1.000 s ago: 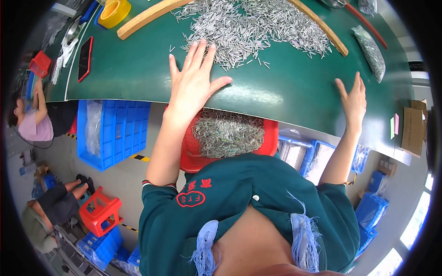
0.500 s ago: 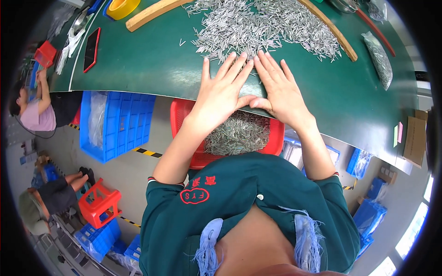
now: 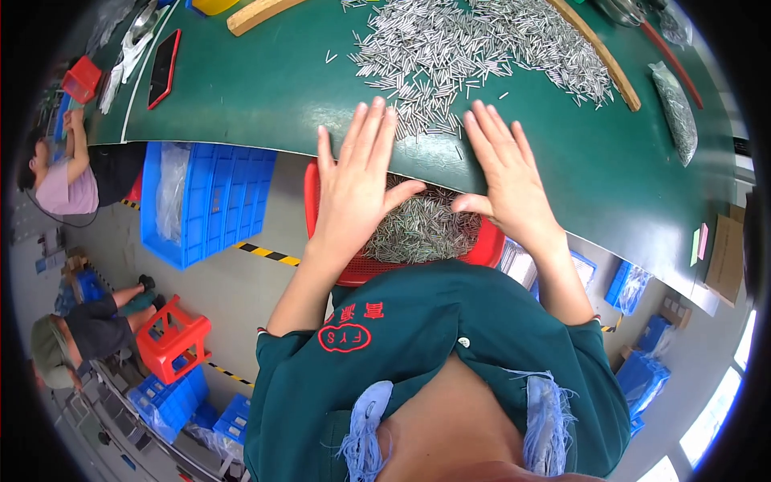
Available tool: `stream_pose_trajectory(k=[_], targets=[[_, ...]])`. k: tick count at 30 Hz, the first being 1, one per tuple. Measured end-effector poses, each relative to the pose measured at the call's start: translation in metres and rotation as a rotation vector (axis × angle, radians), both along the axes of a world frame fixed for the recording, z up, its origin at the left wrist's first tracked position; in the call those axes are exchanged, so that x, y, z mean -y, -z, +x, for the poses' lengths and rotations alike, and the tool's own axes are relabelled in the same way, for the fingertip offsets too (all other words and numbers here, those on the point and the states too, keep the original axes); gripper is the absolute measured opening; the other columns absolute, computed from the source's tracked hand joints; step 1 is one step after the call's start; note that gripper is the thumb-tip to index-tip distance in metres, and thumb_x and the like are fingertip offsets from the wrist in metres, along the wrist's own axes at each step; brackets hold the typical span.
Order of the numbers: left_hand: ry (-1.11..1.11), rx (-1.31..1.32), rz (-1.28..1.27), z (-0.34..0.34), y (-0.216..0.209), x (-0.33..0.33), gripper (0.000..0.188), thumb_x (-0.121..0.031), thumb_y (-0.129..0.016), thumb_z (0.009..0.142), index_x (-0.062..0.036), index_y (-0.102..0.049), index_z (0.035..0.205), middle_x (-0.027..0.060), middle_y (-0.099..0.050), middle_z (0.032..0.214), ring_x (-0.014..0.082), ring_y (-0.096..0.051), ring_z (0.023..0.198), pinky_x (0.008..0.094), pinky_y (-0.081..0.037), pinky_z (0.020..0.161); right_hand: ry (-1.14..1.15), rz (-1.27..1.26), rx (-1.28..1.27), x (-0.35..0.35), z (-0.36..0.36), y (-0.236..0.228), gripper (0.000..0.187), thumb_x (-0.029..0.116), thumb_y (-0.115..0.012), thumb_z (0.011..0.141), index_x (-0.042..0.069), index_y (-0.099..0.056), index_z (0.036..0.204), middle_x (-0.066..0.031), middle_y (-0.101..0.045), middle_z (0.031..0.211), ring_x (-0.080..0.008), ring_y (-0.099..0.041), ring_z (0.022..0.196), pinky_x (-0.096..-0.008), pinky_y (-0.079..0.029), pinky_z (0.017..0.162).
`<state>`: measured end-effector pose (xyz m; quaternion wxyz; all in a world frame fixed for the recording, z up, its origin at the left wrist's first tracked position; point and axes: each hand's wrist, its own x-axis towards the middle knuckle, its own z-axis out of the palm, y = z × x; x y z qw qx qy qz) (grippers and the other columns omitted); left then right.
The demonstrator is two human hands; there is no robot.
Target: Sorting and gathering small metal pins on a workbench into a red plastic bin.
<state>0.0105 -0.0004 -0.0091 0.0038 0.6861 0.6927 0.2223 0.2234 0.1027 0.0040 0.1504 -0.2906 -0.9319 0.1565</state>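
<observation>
Many small silvery metal pins point(image 3: 426, 52) lie in a wide heap on the green tabletop point(image 3: 265, 88), with a narrow tongue of them reaching toward me. My left hand point(image 3: 357, 173) is flat and open at the table's near edge, left of that tongue. On its right side my right hand point(image 3: 506, 173) is likewise open, fingers stretched out and thumb pointing inward. Neither hand holds anything. Below the edge, between my forearms, sits a red basket point(image 3: 491, 245) with a pile of similar pins point(image 3: 426, 229) inside.
Wooden strips point(image 3: 261, 14) border the heap. A red-edged phone point(image 3: 164, 71) lies at left, a bag of pins point(image 3: 676, 112) at right. A large blue crate point(image 3: 205, 205) stands under the table's left part. Two other people point(image 3: 68, 177) and a red stool point(image 3: 173, 337) are farther left.
My hands have moved apart, off the near end of the heap, and the thumbs no longer meet. A tongue of pins now shows between them. The whole view has shifted slightly.
</observation>
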Motion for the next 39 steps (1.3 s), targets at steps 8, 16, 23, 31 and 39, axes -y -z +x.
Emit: stream_pose_trajectory(k=[8,16,23,31,39], targets=[[-0.004,-0.071,-0.060,-0.003,0.001,0.022,0.085,-0.052,-0.071,0.078,-0.0056,-0.047,0.146,0.0076,-0.043,0.154,0.0254,-0.037,0.144,0.0671,-0.019,0.114,0.062,0.110,0.172,0.013,0.017,0.000,0.104,0.073,-0.056,0.071,0.008,-0.040,0.150,-0.0075,-0.038,0.157,-0.0296,-0.031,0.147,-0.0534,-0.021,0.120],[0.048,0.001,-0.054,0.014,-0.004,0.015,0.082,-0.050,-0.072,0.077,-0.0085,-0.050,0.144,0.0028,-0.045,0.153,0.0228,-0.037,0.144,0.0696,-0.021,0.112,-0.040,0.012,0.061,0.011,0.006,0.000,0.102,0.068,-0.062,0.071,0.006,-0.041,0.149,-0.0098,-0.039,0.156,-0.0305,-0.032,0.146,-0.0543,-0.021,0.120],[0.085,-0.031,-0.126,0.010,-0.005,0.023,0.079,-0.048,-0.071,0.081,-0.0113,-0.047,0.147,0.0048,-0.043,0.154,0.0261,-0.036,0.145,0.0681,-0.016,0.114,-0.005,0.128,0.167,0.011,0.009,-0.004,0.096,0.069,-0.060,0.072,0.011,-0.045,0.148,-0.0094,-0.040,0.155,-0.0312,-0.031,0.147,-0.0556,-0.021,0.119],[0.029,-0.011,-0.022,0.017,-0.005,0.005,0.076,-0.050,-0.071,0.080,-0.0129,-0.051,0.144,0.0075,-0.041,0.154,0.0274,-0.036,0.144,0.0713,-0.023,0.109,0.053,0.033,0.020,0.006,0.016,0.004,0.100,0.072,-0.058,0.071,0.009,-0.045,0.148,-0.0141,-0.039,0.155,-0.0326,-0.034,0.145,-0.0538,-0.022,0.119],[0.135,-0.025,-0.054,0.019,-0.013,0.011,0.076,-0.050,-0.072,0.078,-0.0146,-0.053,0.142,0.0069,-0.043,0.153,0.0255,-0.037,0.144,0.0708,-0.024,0.110,0.024,0.110,0.129,0.002,0.012,-0.001,0.106,0.078,-0.049,0.071,0.006,-0.040,0.150,-0.0147,-0.038,0.155,-0.0312,-0.032,0.146,-0.0528,-0.021,0.120]])
